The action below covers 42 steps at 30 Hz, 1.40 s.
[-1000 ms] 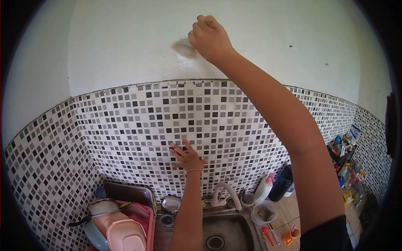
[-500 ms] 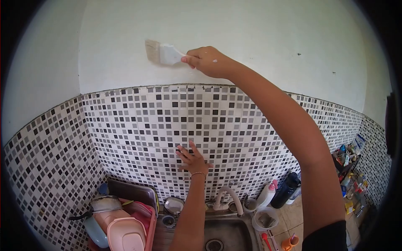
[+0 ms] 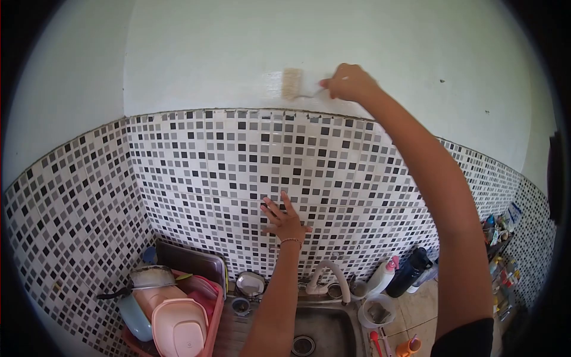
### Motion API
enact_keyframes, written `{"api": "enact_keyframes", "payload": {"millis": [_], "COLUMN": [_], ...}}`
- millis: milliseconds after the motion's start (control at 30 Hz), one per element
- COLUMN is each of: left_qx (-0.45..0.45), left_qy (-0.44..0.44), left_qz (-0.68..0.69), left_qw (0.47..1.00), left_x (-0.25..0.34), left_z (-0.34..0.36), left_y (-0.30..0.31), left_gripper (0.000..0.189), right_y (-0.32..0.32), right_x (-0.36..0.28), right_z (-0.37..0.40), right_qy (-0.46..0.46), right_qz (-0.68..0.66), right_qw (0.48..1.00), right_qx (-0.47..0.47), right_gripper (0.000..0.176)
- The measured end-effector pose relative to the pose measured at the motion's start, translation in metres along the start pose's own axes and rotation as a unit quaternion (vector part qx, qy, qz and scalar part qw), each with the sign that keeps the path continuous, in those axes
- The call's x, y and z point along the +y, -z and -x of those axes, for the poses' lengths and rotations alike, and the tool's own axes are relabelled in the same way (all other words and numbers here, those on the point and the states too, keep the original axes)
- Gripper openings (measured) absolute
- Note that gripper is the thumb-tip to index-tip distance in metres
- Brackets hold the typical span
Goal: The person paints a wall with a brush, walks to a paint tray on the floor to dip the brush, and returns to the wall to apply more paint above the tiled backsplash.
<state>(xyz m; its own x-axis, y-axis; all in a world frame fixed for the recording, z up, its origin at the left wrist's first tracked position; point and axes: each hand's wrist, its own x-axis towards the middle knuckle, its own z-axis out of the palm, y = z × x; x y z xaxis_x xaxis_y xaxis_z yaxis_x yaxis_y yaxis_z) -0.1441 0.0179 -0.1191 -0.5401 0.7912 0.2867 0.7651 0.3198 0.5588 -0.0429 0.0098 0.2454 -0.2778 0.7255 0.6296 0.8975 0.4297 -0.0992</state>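
Observation:
My right hand [image 3: 351, 83] grips the handle of a paintbrush [image 3: 292, 84] with pale bristles. The bristles lie against the pale upper wall [image 3: 202, 65], a little above the top edge of the tiles. A shiny wet-looking patch shows just left of the brush. My left hand [image 3: 285, 223], with a thin bracelet at the wrist, is pressed on the mosaic-patterned tiles [image 3: 208, 160], its fingers spread. It holds nothing.
Below are a steel sink [image 3: 324, 327] and a curved faucet [image 3: 330, 273]. A pink dish rack [image 3: 217, 309] with stacked dishes stands at left. To the right are a white bottle [image 3: 382, 276], a black bottle [image 3: 409, 273] and a clear tub [image 3: 377, 311].
My right hand has moved right with the paintbrush, and the brush has turned against the wall. The camera view has shifted slightly. My left hand stays on the tiles.

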Motion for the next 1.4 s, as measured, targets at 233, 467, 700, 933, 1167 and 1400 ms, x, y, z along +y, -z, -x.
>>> {"api": "enact_keyframes", "payload": {"millis": [233, 467, 700, 933, 1167, 1400], "left_qx": [-0.032, -0.022, -0.028, -0.036, -0.033, -0.044], "left_qy": [-0.004, -0.006, -0.014, -0.018, -0.019, -0.02], "left_qz": [-0.003, -0.015, -0.005, -0.009, -0.009, -0.017], "left_qw": [0.999, 1.0, 0.999, 0.999, 0.999, 0.999], "left_x": [0.0, 0.0, -0.002, -0.004, -0.005, -0.004], "left_z": [0.003, 0.004, 0.003, 0.002, 0.0, 0.004], "left_y": [0.01, 0.009, 0.01, 0.008, 0.01, 0.011], "left_gripper": [0.146, 0.145, 0.145, 0.141, 0.135, 0.135], "right_y": [0.056, 0.074, 0.038, 0.007, 0.022, 0.012], "right_x": [-0.012, -0.054, -0.077, -0.072, -0.089, -0.097], "right_z": [0.046, 0.049, 0.028, 0.003, 0.019, 0.04], "right_qy": [0.03, 0.257, 0.308, 0.226, 0.249, 0.28], "right_qz": [0.28, 0.465, 0.459, 0.487, 0.449, 0.484], "right_qw": [0.946, 0.809, 0.799, 0.811, 0.774, 0.785], "right_qx": [0.164, 0.25, 0.236, 0.232, 0.37, 0.268], "right_gripper": [0.024, 0.023, 0.012, 0.007, 0.004, 0.004]}}
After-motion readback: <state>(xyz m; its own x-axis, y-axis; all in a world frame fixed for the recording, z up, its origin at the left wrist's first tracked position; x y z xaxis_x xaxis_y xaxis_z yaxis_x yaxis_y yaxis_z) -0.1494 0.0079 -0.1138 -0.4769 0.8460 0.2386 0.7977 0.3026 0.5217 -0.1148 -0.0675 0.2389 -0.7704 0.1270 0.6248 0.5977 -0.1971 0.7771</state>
